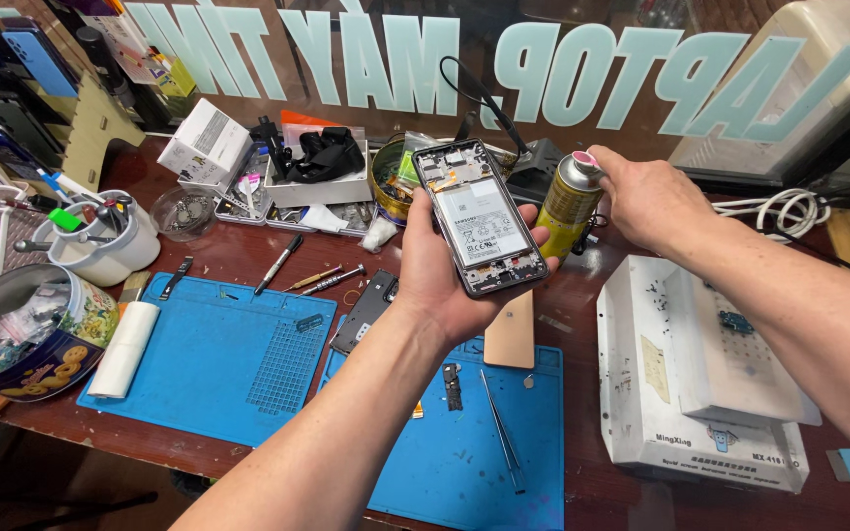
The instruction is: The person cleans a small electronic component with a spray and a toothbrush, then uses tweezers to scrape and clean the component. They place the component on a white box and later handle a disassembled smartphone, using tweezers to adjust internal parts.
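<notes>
From the head view, your left hand (440, 270) is clamped around an opened phone (482, 218), its battery facing you, held up above the blue mats (218, 364). Your right hand (646, 202) grips a yellow spray can (569, 206) standing on the tabletop (238, 251) just beside the phone.

Phone repair shop — blue work mats (218, 364), screwdrivers (278, 264), opened phone (479, 218) (w/ battery bare), window lettering.
</notes>
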